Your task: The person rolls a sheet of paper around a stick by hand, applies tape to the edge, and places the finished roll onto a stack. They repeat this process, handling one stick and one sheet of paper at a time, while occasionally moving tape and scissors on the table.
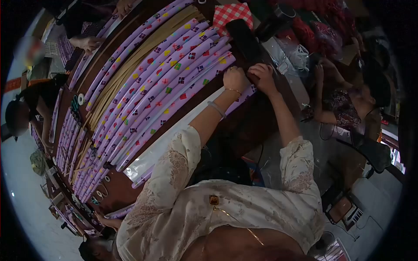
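My left hand [235,78] has its fingers curled closed near the right ends of several purple patterned wrapping paper rolls [174,69]. Just right of it, my right hand [262,75] is bent with its fingers drawn together. Whatever either hand pinches is too small or hidden to make out. Below the hands lies the end of another purple roll [241,99], which passes beneath my left forearm. A strip of clear plastic film [152,153] runs along the table under that arm.
A dark phone-like object [241,39] and a red checkered cloth [233,18] lie beyond my hands. Brown strips [130,63] run between the rolls. Scissors [75,103] and a tape roll [81,99] sit at the left. Other people work around the table, one person's hand [88,43] at upper left.
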Motion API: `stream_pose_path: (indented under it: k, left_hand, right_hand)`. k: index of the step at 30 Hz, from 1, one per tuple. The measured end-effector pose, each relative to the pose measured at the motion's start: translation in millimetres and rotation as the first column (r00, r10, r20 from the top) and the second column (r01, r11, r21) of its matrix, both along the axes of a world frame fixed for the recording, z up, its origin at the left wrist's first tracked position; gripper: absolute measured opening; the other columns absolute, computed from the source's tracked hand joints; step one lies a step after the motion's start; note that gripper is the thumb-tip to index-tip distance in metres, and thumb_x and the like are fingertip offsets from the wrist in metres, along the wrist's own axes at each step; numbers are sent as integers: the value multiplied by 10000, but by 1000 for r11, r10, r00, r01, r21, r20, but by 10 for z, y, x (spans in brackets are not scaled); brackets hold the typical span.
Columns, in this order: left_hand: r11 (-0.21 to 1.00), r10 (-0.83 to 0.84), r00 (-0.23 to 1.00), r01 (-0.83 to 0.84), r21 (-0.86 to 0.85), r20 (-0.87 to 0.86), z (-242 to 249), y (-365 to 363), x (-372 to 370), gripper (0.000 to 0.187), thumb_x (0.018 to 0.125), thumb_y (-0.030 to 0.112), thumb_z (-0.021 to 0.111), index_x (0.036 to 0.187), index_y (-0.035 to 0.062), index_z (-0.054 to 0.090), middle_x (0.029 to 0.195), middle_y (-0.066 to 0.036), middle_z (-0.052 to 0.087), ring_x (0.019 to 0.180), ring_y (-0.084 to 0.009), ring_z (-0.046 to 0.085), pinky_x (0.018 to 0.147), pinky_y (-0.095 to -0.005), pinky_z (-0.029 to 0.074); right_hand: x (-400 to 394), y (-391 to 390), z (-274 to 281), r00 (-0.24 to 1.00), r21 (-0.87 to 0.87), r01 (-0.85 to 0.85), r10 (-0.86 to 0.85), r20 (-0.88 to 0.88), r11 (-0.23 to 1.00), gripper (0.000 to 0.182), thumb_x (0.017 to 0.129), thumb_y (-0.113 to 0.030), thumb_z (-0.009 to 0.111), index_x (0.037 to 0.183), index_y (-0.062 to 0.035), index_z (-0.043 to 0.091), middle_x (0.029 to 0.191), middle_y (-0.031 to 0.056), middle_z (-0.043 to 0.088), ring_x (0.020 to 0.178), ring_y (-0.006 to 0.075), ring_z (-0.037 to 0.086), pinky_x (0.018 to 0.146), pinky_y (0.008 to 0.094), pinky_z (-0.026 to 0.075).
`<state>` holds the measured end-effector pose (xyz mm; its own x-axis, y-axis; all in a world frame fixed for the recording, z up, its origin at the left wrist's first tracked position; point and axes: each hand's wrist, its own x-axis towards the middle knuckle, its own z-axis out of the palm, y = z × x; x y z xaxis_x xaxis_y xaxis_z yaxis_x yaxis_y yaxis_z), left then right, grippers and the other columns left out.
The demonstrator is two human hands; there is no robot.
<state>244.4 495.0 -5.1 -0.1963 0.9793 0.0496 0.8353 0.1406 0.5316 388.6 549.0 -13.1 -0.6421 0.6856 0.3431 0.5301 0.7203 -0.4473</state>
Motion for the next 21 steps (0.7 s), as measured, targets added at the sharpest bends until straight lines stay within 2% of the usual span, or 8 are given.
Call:
stream_pose_path:
  k: [5,9,11,13,14,17,19,21]
  left_hand:
    - [990,-91,996,92,104,-18,-9,-108,-45,274,716,67,587,989,59,585,866,-123,544,831,-281,538,710,-389,448]
    - [989,-96,995,95,113,7,135,-143,-85,357,717,68,588,1072,57,557,919,-130,540,849,-294,534,724,-384,449]
    - [912,-201,980,180,368,18,157,-245,-157,290,728,51,529,1014,63,575,950,-96,553,884,-258,540,762,-349,444]
    - [893,-233,959,145,427,162,377,-513,-349,252,721,38,552,971,47,589,904,-101,581,861,-276,547,751,-361,445]
    - [887,-233,949,117,447,212,545,-718,-492,243,720,31,559,961,46,593,887,-104,588,841,-282,552,746,-362,446]
    - [934,-48,963,-52,353,267,740,-1455,-1020,239,734,29,594,971,59,598,877,-123,591,762,-289,566,682,-355,460]
    - [959,185,966,-217,181,181,889,-2075,-1390,187,762,26,580,947,54,595,866,-125,601,741,-277,573,658,-334,460]
    - [929,311,938,-334,158,153,887,-2684,-1751,153,770,43,586,922,52,601,861,-115,612,768,-278,584,650,-334,465]
  right_hand:
    - [-4,4,6,1000,43,-16,16,12,999,184,696,-120,656,870,-177,654,939,-47,591,975,176,491,836,373,294]
    - [-21,28,-3,996,122,-46,36,81,991,361,686,-91,637,1037,-165,599,967,-20,568,943,183,500,815,369,331]
    - [-12,91,-73,994,165,-67,51,95,984,454,681,-85,631,1124,-151,558,999,14,542,935,193,500,816,378,340]
    - [-105,14,57,957,-255,109,-171,-235,961,612,696,-93,608,1274,-126,410,1057,82,446,923,221,493,843,418,330]
    - [-58,28,24,991,-205,49,-73,-114,977,658,716,-107,596,1320,-122,335,1073,105,380,925,232,478,844,421,339]
    - [-44,80,8,993,-186,84,-67,96,979,599,746,-130,588,1301,-112,364,1047,97,422,934,226,469,813,371,384]
    - [-50,95,37,998,-144,35,-26,58,989,586,755,-157,609,1290,-106,375,1026,104,444,933,231,477,814,369,390]
    - [-36,116,69,996,-308,-16,-14,-93,951,512,773,-175,620,1246,-111,435,1028,109,457,956,237,492,822,335,403]
